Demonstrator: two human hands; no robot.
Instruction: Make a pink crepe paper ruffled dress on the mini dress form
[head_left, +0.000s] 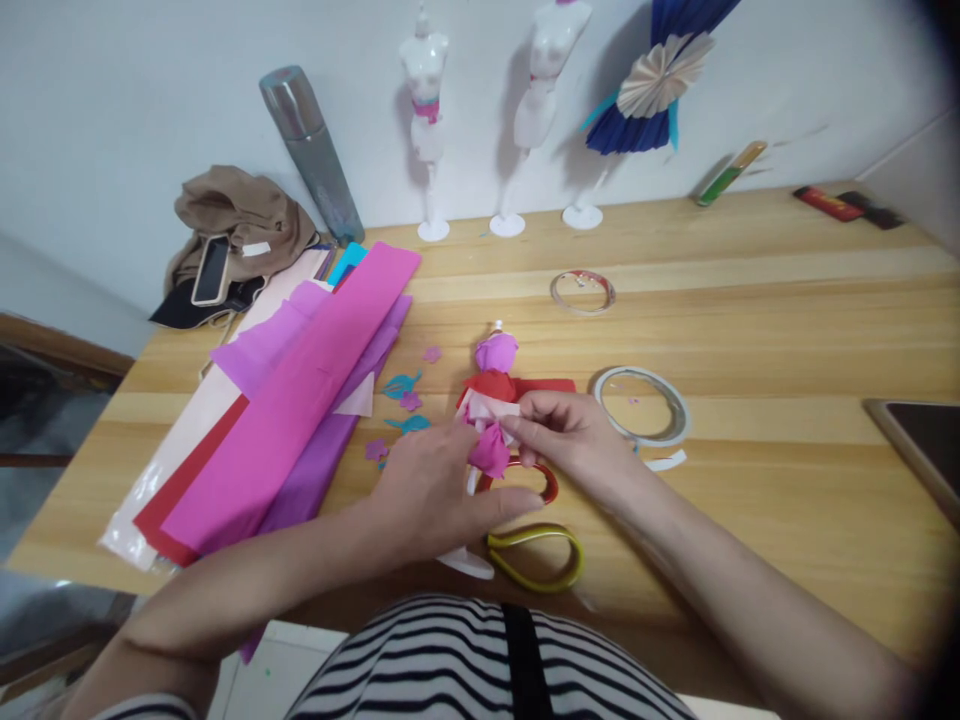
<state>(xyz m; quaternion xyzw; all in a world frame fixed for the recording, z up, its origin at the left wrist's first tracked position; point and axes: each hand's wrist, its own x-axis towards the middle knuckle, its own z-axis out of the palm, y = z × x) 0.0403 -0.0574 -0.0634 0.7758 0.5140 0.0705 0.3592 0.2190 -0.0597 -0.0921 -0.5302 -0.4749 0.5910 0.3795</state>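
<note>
A miniature mannequin [497, 353] lies on the table in front of me, dressed in crepe paper: a pink-purple top, a red band [491, 387] and a bright pink piece [491, 452] below. My left hand [431, 485] is at its left side, fingers curled against the lower part and thumb stretched out to the right; some fingertips are hidden. Between the thumb and fingers of my right hand [566, 428] is the end of a pale pink paper strip [489, 407] that crosses the mannequin's waist. Red-handled scissors [553, 484] and a yellow-green handle loop [577, 560] lie close below.
Crepe paper sheets [300, 420] are stacked at left, beside paper flowers and leaves [403, 384]. Tape rolls [679, 405] lie at right. Along the wall stand a flask [315, 155], bare mannequins [425, 110], a dressed one [634, 130] and a glue tube [731, 173].
</note>
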